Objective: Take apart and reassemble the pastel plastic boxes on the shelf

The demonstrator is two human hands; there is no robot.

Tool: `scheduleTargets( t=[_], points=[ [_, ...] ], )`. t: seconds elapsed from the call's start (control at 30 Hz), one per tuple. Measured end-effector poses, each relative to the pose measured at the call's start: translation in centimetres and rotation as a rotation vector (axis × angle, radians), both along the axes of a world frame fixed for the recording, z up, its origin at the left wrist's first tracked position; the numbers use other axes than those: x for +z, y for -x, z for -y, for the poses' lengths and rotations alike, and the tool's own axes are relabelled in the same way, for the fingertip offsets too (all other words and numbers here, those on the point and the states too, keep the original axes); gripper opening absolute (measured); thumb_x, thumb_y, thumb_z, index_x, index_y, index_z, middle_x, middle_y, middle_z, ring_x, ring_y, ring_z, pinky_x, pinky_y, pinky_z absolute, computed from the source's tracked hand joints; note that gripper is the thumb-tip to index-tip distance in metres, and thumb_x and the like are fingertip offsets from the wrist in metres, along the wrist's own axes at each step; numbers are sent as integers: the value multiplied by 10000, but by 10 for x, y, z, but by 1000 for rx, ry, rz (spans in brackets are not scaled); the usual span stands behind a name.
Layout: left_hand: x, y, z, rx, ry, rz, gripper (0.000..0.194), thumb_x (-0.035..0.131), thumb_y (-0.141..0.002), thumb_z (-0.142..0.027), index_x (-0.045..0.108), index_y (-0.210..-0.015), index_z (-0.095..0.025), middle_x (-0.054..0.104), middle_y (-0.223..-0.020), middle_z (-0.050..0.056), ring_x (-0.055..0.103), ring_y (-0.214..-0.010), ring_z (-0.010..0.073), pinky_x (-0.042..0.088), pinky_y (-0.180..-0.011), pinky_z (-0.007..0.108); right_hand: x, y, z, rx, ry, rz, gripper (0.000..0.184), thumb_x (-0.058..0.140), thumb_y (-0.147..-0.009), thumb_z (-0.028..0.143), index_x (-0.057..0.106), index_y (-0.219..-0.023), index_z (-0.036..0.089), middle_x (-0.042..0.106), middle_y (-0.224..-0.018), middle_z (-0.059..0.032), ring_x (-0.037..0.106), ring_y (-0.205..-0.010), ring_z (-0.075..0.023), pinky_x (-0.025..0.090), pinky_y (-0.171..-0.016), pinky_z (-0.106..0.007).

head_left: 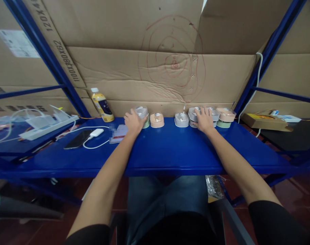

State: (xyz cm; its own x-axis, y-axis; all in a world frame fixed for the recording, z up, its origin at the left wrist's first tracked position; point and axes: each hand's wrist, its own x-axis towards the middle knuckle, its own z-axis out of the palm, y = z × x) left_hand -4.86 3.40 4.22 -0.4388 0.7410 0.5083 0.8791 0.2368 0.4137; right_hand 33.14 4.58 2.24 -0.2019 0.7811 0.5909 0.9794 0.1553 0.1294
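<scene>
At the back of the blue shelf, my left hand point(135, 121) is closed round a small grey box with a clear cover point(141, 111). That box sits on a green box point(146, 124), partly hidden by my fingers. A single peach box point(157, 120) stands just to the right. My right hand point(205, 119) curls over a stacked grey box point(193, 111), thumb at its near side and fingers over its right side. Another grey stack point(215, 115) is partly covered by this hand. To its left stands a lone grey box point(182, 119).
A peach box point(225, 114) sits on a green one point(223, 124) at the right. On the left are a yellow drink bottle point(103, 105), a phone point(78, 139), a white charger with cable point(96, 132) and a power strip point(49, 127). Cardboard point(106, 68) backs the shelf.
</scene>
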Motion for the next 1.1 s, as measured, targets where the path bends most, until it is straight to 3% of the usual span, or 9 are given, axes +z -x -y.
scheduleTargets(
  t=[0.23,0.37,0.47,0.53,0.63,0.8,0.97,1.03,1.1],
  points=[
    [-6,-7,4,-24,37,12,1039,787,-791,-678,420,-1531,-47,542,-1425,332,600,-1294,490,509,-1059,527,-1,-9,3,88,-58,-17,593,645,-970,351,528,-1526,182,561,-1570,-219,499,-1450,-430,248,-1242,-715],
    [-2,3,7,-66,33,59,1126,668,-855,-758,306,-1622,-18,515,-1482,365,571,-1356,526,489,-1099,572,13,-10,17,191,-122,-186,619,607,-1001,391,499,-1563,158,545,-1585,-234,497,-1453,-447,314,-1225,-711],
    [-1,13,8,-85,50,122,1002,562,-927,-744,373,-1577,-6,553,-1469,367,578,-1373,516,489,-1110,578,25,-4,32,375,-146,-403,684,635,-992,470,477,-1590,177,539,-1601,-213,504,-1468,-424,403,-1212,-656],
    [-1,17,8,-104,81,151,875,551,-946,-705,462,-1499,-33,610,-1424,349,610,-1351,491,506,-1097,564,28,4,41,511,-81,-543,713,674,-968,518,497,-1581,199,597,-1550,-189,565,-1422,-403,483,-1169,-613],
    [-2,19,7,-123,87,145,747,573,-944,-669,523,-1411,-87,659,-1386,319,643,-1324,460,527,-1073,541,24,20,55,688,149,-618,704,733,-928,546,559,-1538,241,661,-1482,-153,633,-1354,-387,572,-1076,-579],
    [-5,17,2,-127,64,118,734,572,-937,-681,532,-1371,-92,668,-1366,325,652,-1306,465,536,-1055,535,14,41,69,912,390,-468,685,841,-861,529,621,-1462,288,637,-1514,-120,592,-1414,-359,519,-1153,-577],
    [-5,19,6,-129,60,135,811,597,-912,-710,506,-1400,-69,651,-1368,332,638,-1305,482,527,-1061,549,8,44,69,929,433,-353,702,919,-784,345,613,-1413,293,528,-1581,-124,502,-1496,-359,399,-1246,-594],
    [-3,18,12,-117,-4,93,785,610,-924,-652,500,-1412,-46,623,-1390,336,606,-1332,483,501,-1095,556,6,42,67,899,462,-337,711,914,-772,288,596,-1409,289,479,-1613,-124,473,-1518,-356,380,-1258,-582],
    [0,12,22,-187,-123,-4,664,593,-958,-539,519,-1406,-55,595,-1425,308,563,-1378,452,457,-1153,544,4,40,66,884,483,-328,705,908,-762,264,590,-1392,274,492,-1591,-127,484,-1502,-357,388,-1251,-575]
  ],
)
